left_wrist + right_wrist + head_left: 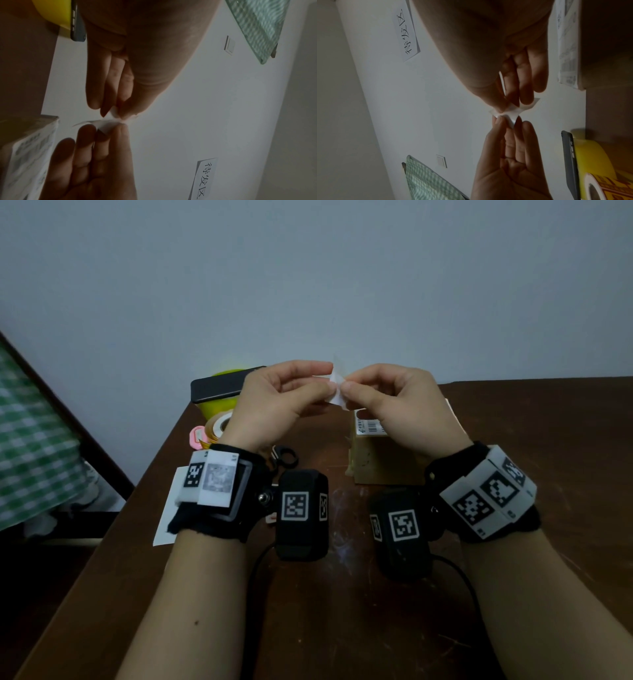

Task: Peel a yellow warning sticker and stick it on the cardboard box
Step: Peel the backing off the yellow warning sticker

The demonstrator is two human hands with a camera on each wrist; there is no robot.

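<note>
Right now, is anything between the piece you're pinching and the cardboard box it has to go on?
Nothing visible. Both hands, left hand and right hand, pinch the small white piece in the air; the cardboard box sits on the table below the right hand.

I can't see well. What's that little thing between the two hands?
A small white paper piece, pinched by the left hand and the right hand. The head view shows it best.
</note>
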